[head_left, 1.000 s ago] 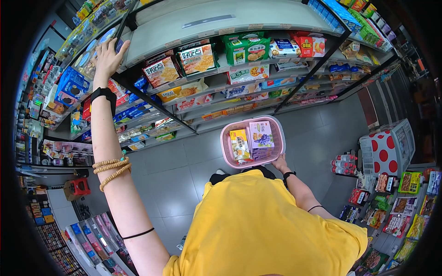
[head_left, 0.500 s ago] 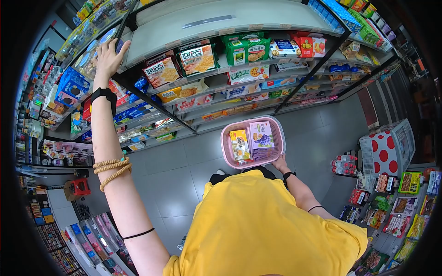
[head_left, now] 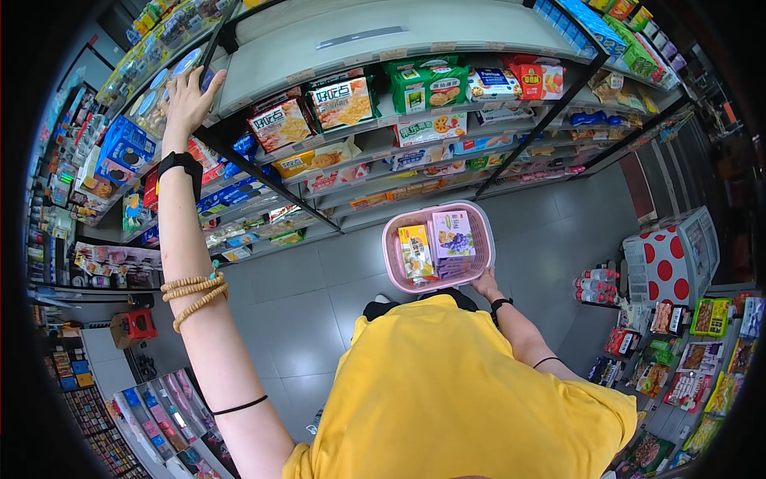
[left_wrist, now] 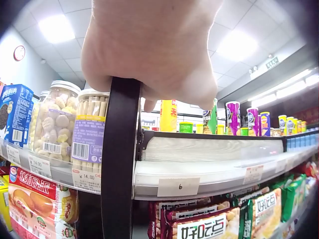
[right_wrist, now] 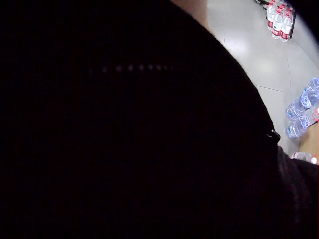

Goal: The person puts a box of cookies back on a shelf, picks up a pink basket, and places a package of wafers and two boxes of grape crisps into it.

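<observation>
At the upper left of the head view, my left hand (head_left: pixel 187 102) is spread out, fingers extended. The left wrist view has the palm (left_wrist: pixel 152 55) resting over the top of a black shelf post (left_wrist: pixel 121 159), beside clear jars (left_wrist: pixel 89 132) of biscuits. A pink basket (head_left: pixel 391 263) is in front of my body, gripped at its lower right rim by my right hand (head_left: pixel 485 283); part of those fingers is hidden. Inside lie a yellow box (head_left: pixel 415 251) and a purple box (head_left: pixel 453 234) with grapes on it. Darkness fills most of the right wrist view.
Snack shelves (head_left: pixel 339 52) curve across the front, with packaged biscuits (head_left: pixel 343 104) on the lower levels. A dotted cabinet (head_left: pixel 664 267) and bottled water (head_left: pixel 597 285) are on the right. A red and brown box (head_left: pixel 134 326) sits at the left; grey floor (head_left: pixel 307 319) surrounds the basket.
</observation>
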`<state>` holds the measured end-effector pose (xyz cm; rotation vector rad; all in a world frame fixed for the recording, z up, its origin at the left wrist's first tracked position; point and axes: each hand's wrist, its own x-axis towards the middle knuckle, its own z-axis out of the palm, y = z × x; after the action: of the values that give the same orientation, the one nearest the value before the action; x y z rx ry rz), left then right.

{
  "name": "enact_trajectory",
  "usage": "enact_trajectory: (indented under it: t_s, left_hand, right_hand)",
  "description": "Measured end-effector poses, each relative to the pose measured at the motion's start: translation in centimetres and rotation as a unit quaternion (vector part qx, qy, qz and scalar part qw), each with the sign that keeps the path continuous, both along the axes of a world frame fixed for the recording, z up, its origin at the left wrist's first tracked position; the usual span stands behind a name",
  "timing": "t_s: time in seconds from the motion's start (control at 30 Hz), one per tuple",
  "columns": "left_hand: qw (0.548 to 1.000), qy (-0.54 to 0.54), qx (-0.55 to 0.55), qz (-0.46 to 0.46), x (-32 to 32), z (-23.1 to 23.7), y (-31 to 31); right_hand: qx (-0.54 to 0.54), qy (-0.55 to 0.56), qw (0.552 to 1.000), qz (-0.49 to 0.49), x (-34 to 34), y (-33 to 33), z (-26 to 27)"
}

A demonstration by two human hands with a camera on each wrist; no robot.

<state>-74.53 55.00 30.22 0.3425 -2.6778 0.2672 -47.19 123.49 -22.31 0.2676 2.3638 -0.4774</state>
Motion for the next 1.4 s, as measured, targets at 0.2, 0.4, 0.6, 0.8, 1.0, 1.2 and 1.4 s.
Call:
enact_trajectory:
  t_s: [0.2, 0.4, 0.6, 0.8, 1.0, 1.2, 1.4]
  left_hand:
    - [1.000, 0.003, 0.000, 0.005, 0.1, 0.0, 0.2]
    - [1.000, -0.003, -0.003, -0.002, -0.3, -0.2, -0.4]
    - [1.000, 0.005, 0.002, -0.004, -0.1, -0.1, -0.2]
    - [1.000, 0.008, 0.004, -0.003, 0.2, 0.1, 0.3]
    - [1.000, 0.004, 0.002, 0.003, 0.1, 0.2, 0.3]
    - [1.000, 0.001, 0.001, 0.002, 0.0, 0.0, 0.1]
    - [1.000, -0.005, -0.002, 0.007, -0.2, 0.0, -0.1]
  right_hand:
    - [-0.008, -0.002, 1.000, 0.000, -0.2, -0.4, 1.5]
    - [-0.016, 0.003, 1.000, -0.023, -0.1, -0.6, 1.8]
    - [-0.008, -0.011, 1.000, -0.009, -0.2, -0.7, 2.4]
    - [-0.008, -0.022, 1.000, 0.014, -0.4, -0.8, 3.4]
    - [-0.012, -0.006, 1.000, -0.019, -0.2, -0.8, 2.6]
    - [-0.012, 0.000, 1.000, 0.000, 0.1, -0.4, 1.4]
    - [-0.011, 0.000, 1.000, 0.013, 0.4, -0.1, 0.8]
